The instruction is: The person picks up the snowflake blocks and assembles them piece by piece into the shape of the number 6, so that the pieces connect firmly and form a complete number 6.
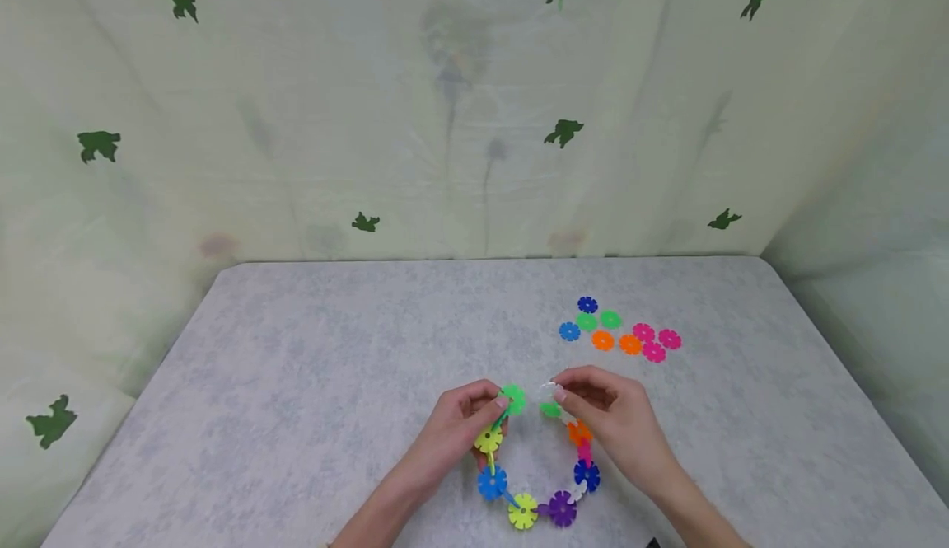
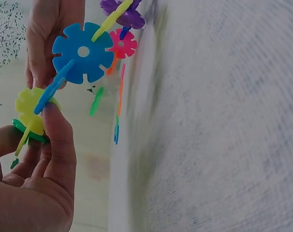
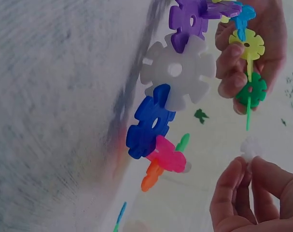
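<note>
A chain of slotted flower-shaped plastic discs hangs in an open loop. My left hand [image 1: 463,424] grips its left end, where a light green disc [image 1: 513,400] stands up beside the thumb. Below it come a yellow disc [image 1: 488,439], a blue disc [image 1: 493,483] and another yellow disc [image 1: 523,512]. A purple disc [image 1: 563,509], a dark blue disc [image 1: 587,475] and an orange disc [image 1: 580,433] follow up the right side to a green disc [image 1: 550,409]. Thumb and fingers of my right hand [image 1: 611,416] pinch a white disc [image 3: 251,147], facing the chain's left end across a small gap.
Loose discs lie flat on the grey table [image 1: 334,350] beyond my right hand: several pink discs [image 1: 654,352], orange discs [image 1: 603,340], green discs [image 1: 611,319], a blue disc [image 1: 569,331] and a dark blue disc [image 1: 587,305]. A patterned curtain [image 1: 445,119] hangs behind the table.
</note>
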A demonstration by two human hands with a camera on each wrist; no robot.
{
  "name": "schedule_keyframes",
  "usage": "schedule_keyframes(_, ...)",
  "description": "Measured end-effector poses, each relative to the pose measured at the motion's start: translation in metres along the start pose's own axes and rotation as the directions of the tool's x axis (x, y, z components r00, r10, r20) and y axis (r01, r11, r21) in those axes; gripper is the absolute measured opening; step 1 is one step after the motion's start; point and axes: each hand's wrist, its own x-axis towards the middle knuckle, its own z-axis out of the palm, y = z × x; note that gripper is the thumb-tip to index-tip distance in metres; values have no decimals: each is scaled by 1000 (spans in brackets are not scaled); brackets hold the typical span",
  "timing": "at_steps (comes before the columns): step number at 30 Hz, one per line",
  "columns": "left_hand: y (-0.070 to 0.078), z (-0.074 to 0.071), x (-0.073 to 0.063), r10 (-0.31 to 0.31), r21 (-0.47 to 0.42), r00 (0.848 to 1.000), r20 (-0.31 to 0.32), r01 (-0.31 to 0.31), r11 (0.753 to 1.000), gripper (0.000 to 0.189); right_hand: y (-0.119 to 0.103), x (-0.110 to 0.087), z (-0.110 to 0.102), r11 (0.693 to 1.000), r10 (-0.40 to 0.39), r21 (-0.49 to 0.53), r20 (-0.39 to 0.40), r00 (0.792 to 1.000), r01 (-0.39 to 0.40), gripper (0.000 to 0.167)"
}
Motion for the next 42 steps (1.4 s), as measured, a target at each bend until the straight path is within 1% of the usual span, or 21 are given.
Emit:
schedule_keyframes(3, 1, 1, -1, 0, -6, 1000, 2, 0, 1000, 33, -1, 0, 4, 1000, 24, 12, 3, 1000, -24, 14)
schedule_keyframes(9, 1, 1, -1, 1, -22, 1000, 21, -1, 1000, 32, 1, -2, 10, 999, 3, 39, 6, 1000, -3, 11)
schedule_keyframes(15, 0, 2, -1, -11, -29, 999, 43, 12, 999, 37, 2, -2, 13, 1000, 7, 18, -10, 1000, -6, 10)
schedule_keyframes(23, -3, 4, -2, 21, -58, 997, 80, -17, 998, 44, 4, -5, 14, 999, -35, 28, -3, 999, 35, 8)
schedule_keyframes(25, -4, 5, -1, 17, -61, 997, 75, -13, 998, 44, 5, -5, 13, 998, -49, 26, 9, 999, 48, 8)
schedule_keyframes(27, -4, 4, 0, 8, -64, 998, 66, -4, 998, 44, 6, -3, 11, 998, -58, 20, 38, 998, 57, 10)
schedule_keyframes(28, -5, 4, 0, 2, -64, 998, 62, 2, 998, 44, 6, -2, 10, 998, -59, 9, 56, 997, 59, 11)
schedule_keyframes(30, -4, 4, 0, -7, -63, 999, 48, 10, 998, 44, 7, 0, 7, 997, -49, -53, 90, 995, 54, 15)
schedule_keyframes(32, -4, 3, 1, -12, -59, 999, 34, 14, 998, 45, 7, 3, 3, 987, -10, -162, 92, 996, 25, 18)
schedule_keyframes(34, -3, 2, 1, -14, -52, 1000, 17, 15, 999, 45, 8, 5, -2, 959, 44, -284, 71, 997, -22, 20)
schedule_keyframes(36, -2, 0, 1, -15, -43, 1000, -1, 15, 999, 44, 10, 7, -5, 932, 97, -355, 60, 993, -70, 22)
schedule_keyframes(38, -2, 0, 1, -21, -38, 1000, -6, 20, 999, 43, 13, 9, -8, 917, 131, -389, 77, 988, -91, 25)
schedule_keyframes(42, -2, 1, 1, -23, -30, 1000, -3, 23, 999, 39, 18, 13, -10, 932, 140, -357, 185, 973, -66, 34)
